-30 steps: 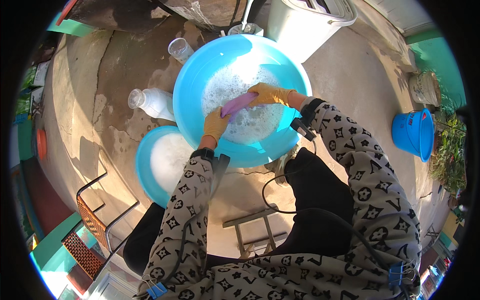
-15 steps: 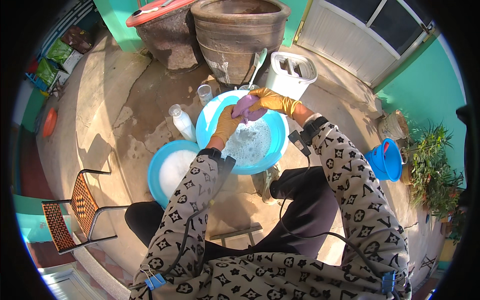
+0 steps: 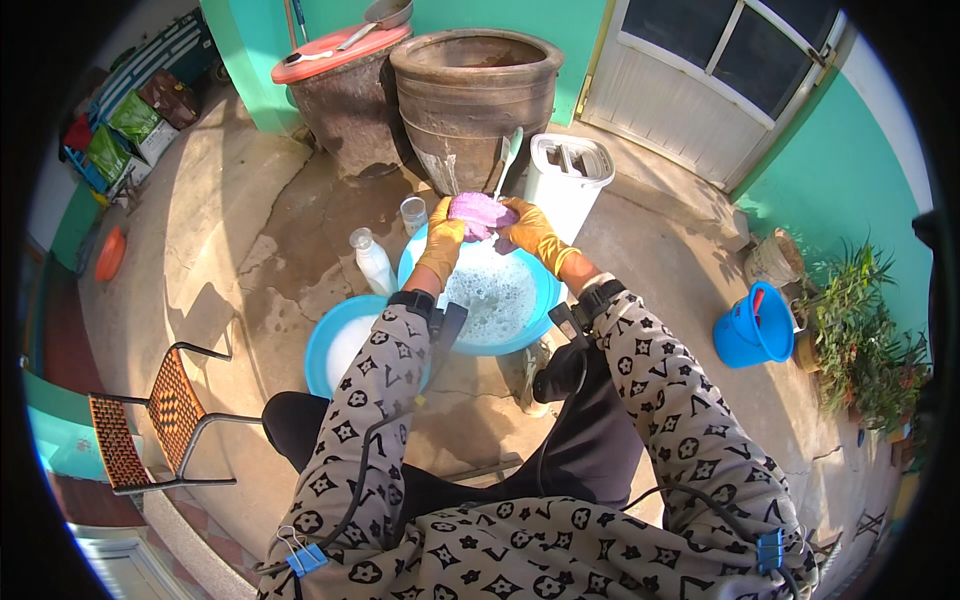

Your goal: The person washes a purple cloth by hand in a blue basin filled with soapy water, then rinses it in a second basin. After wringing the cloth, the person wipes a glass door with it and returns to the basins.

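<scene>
Purple cloth (image 3: 480, 212), bunched up, is held over the far side of the big blue basin (image 3: 549, 297), and everything else I place from that basin. The person's left hand (image 3: 443, 240) and right hand (image 3: 532, 232), both in yellow gloves, grip the cloth from either end, fingers closed on it. Bubbly, greyish suds (image 3: 490, 300) lie in the big basin.

Just to its left and nearer the person sits a smaller blue basin (image 3: 321, 350) with a white mass (image 3: 350, 342) inside; the left sleeve (image 3: 372, 385) cuts across my view of it. Near the big basin's left edge stand a whitish bottle (image 3: 374, 267) and a clear cup (image 3: 413, 214), whose contents I can't make out. Close behind it on the right is a white bin (image 3: 563, 195), with a pale-green-handled tool (image 3: 513, 150) upright beside it.

Beyond the basin loom a wide-mouthed brown jar (image 3: 470, 105) and a second jar (image 3: 350, 120) under a red lid (image 3: 318, 58). Well off to its right, a blue bucket (image 3: 738, 338) holds something red (image 3: 758, 300), beside leafy plants (image 3: 860, 330); a woven chair (image 3: 175, 412) stands well to its left.
</scene>
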A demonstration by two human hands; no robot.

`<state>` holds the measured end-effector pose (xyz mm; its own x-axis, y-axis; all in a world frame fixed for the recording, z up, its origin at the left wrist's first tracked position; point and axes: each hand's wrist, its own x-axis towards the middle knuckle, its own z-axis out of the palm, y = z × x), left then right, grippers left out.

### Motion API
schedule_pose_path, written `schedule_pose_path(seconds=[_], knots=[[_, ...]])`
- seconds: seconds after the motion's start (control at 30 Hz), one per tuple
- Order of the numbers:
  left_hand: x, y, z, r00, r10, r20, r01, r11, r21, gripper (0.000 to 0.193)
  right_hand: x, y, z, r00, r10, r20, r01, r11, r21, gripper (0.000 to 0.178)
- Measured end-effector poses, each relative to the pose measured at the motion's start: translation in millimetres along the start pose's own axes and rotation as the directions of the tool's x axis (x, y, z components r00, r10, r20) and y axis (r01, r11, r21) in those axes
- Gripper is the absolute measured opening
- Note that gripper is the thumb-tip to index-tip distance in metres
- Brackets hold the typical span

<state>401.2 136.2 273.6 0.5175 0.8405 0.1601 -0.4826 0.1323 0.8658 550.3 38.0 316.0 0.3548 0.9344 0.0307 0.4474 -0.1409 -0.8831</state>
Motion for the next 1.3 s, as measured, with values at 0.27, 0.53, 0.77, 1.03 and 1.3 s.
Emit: schedule_pose_path(seconds=[0.27, 0.53, 0.77, 1.03, 1.3], knots=[[4, 9, 16, 0.994, 0.101, 0.047, -0.109, 0.968, 0.224, 0.034, -4, 1, 11, 0.935, -0.348, -0.062, 0.353, 0.928, 0.121, 0.082], [5, 32, 17, 0.999, -0.033, -0.030, 0.044, 0.705, 0.707, 0.027, 24, -8, 9, 0.941, -0.336, -0.026, 0.309, 0.828, 0.469, 0.027], [-9, 44, 31, 0.949, -0.216, 0.229, 0.102, 0.899, 0.425, 0.063, 35, -41, 12, 0.993, -0.071, -0.094, 0.117, 0.609, 0.785, 0.027], [-11, 24, 24, 0.984, -0.149, 0.098, 0.097, 0.908, 0.407, 0.070, 34, -48, 34, 0.990, 0.122, 0.070, -0.116, 0.426, 0.897, 0.029], [41, -23, -48, 0.988, -0.129, 0.080, 0.045, 0.751, 0.658, 0.040, 41, -35, 33, 0.912, -0.410, 0.001, 0.364, 0.809, 0.461, 0.063]])
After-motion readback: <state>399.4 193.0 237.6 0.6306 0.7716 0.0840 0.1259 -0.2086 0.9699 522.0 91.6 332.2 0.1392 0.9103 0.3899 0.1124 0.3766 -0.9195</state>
